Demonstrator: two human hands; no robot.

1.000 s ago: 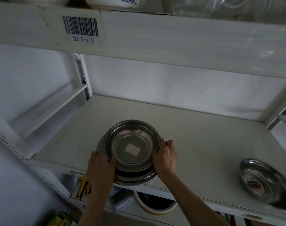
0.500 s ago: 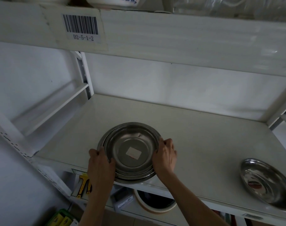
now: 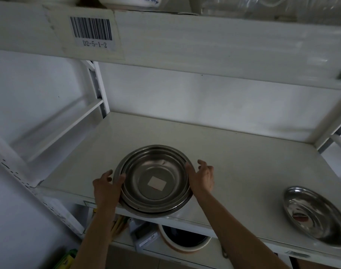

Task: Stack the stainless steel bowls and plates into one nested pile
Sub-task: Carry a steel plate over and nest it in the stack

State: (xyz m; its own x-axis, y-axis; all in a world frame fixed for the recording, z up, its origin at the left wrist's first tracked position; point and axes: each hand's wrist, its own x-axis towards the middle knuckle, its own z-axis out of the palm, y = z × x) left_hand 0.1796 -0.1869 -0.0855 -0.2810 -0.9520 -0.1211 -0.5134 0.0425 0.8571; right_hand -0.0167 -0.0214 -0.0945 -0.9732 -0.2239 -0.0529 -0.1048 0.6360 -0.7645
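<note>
A nested pile of stainless steel bowls sits at the front of the white shelf, its near rim slightly over the shelf's front edge. The top bowl has a pale square sticker in its bottom. My left hand is at the pile's left rim, thumb resting on the metal, fingers lifted and spread. My right hand is at the right rim with the thumb against it and the fingers spread away. A separate steel plate lies alone at the shelf's front right.
The upper shelf, with a barcode label, hangs low overhead. A white upright post stands at the back left. On the level below are a white pot with a dark inside and small packages.
Both hands gripped the pile's sides and slid it a little further onto the shelf. Now the fingers of both hands have come apart and loosened from the rim.
</note>
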